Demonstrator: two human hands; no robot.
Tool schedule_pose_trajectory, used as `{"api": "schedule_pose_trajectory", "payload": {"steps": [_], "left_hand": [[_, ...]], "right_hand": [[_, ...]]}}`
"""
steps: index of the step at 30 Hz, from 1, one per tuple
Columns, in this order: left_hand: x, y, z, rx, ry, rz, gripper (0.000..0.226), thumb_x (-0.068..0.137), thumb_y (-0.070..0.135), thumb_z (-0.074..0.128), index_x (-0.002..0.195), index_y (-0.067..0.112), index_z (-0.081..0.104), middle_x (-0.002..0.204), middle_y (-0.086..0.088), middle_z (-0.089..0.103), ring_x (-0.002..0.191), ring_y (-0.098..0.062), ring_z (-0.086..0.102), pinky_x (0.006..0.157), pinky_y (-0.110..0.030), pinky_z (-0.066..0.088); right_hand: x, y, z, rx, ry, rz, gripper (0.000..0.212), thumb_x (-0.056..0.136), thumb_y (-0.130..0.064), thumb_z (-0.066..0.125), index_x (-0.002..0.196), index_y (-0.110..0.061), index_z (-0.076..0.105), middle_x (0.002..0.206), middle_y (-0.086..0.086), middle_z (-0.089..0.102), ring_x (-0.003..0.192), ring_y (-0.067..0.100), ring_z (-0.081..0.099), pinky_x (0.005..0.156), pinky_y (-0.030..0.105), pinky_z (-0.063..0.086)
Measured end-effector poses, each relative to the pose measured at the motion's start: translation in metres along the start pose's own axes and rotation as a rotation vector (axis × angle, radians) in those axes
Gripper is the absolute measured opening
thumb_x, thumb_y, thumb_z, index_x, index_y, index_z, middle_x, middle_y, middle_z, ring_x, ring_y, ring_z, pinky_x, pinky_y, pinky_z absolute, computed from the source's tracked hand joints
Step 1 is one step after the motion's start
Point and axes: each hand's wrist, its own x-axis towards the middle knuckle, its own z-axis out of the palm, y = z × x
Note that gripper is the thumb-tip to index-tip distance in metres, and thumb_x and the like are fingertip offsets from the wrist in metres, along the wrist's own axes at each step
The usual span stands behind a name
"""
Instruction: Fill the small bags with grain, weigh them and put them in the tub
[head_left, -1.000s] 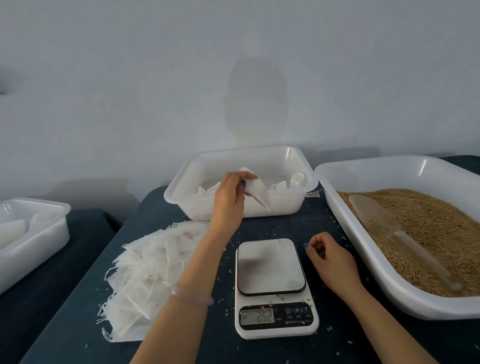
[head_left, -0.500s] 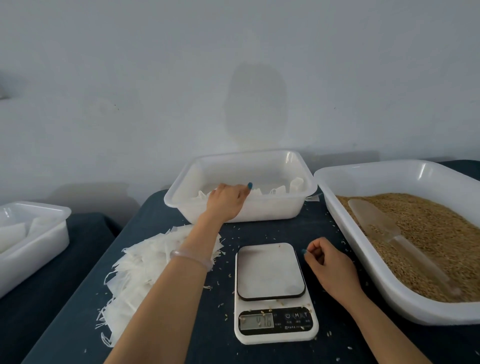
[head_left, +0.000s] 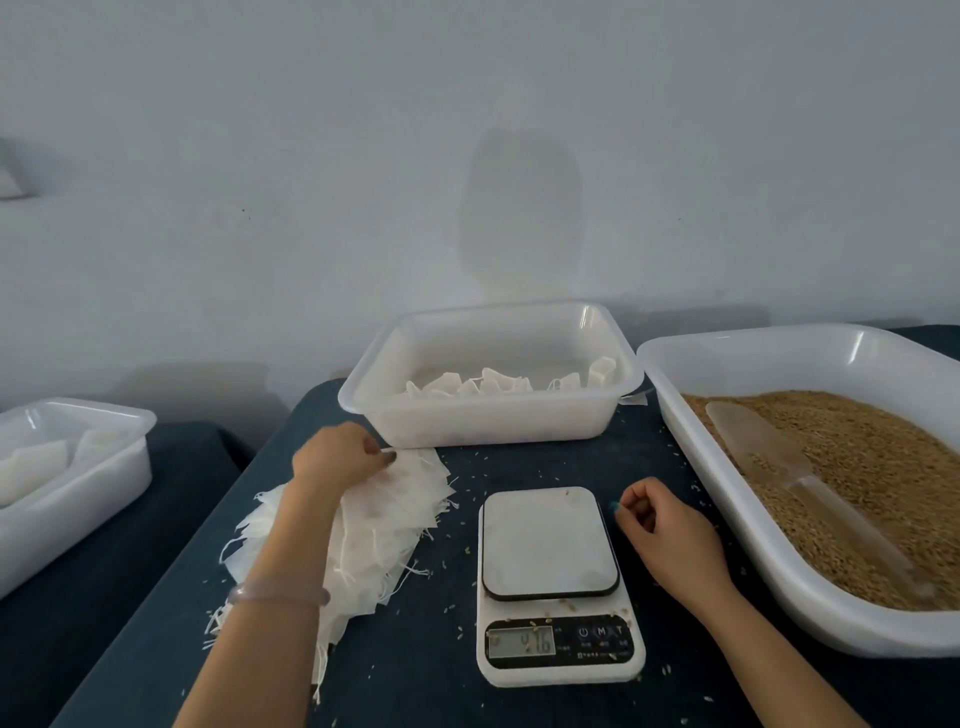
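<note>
Grain-strewn dark tablecloth (head_left: 415, 675), pale wall (head_left: 727, 156) behind — left hand (head_left: 337, 457) pinches the empty bags (head_left: 400, 519); right hand (head_left: 670, 535) loosely curled, holding nothing.

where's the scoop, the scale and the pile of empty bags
scoop (head_left: 753, 441), head view, middle of its clear blade
scale (head_left: 548, 543), head view, middle of its platform
pile of empty bags (head_left: 395, 514), head view, top bag near its middle

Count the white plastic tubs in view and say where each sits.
3. The middle tub sits behind the scale, holding small bags. The grain tub lies to the right. The left tub stands on a separate surface, partly cut off. None seems hidden.
</note>
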Motion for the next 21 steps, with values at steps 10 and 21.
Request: {"api": "schedule_pose_trajectory", "payload": {"steps": [10, 21], "left_hand": [[-0.010, -0.001, 0.016, -0.222, 0.117, 0.021, 0.007, 0.087, 0.034, 0.065, 0.095, 0.033, 0.067, 0.097, 0.011, 0.068, 0.088, -0.016, 0.061, 0.068, -0.029, 0.048], [-0.021, 0.006, 0.004, -0.986, 0.010, 0.080, 0.008, 0.086, 0.018, 0.075, 0.090, 0.013, 0.069, 0.083, -0.002, 0.076, 0.082, -0.023, 0.071, 0.062, -0.024, 0.057]], "right_hand": [[0.000, 0.000, 0.000, -0.024, -0.001, -0.016, 0.011, 0.090, -0.035, 0.063, 0.086, -0.035, 0.053, 0.076, -0.015, 0.061, 0.065, 0.000, 0.057, 0.052, 0.016, 0.036], [0.000, 0.000, 0.001, -0.009, 0.002, -0.017, 0.010, 0.090, -0.035, 0.063, 0.087, -0.035, 0.053, 0.077, -0.014, 0.062, 0.065, 0.001, 0.057, 0.053, 0.017, 0.035]]}}
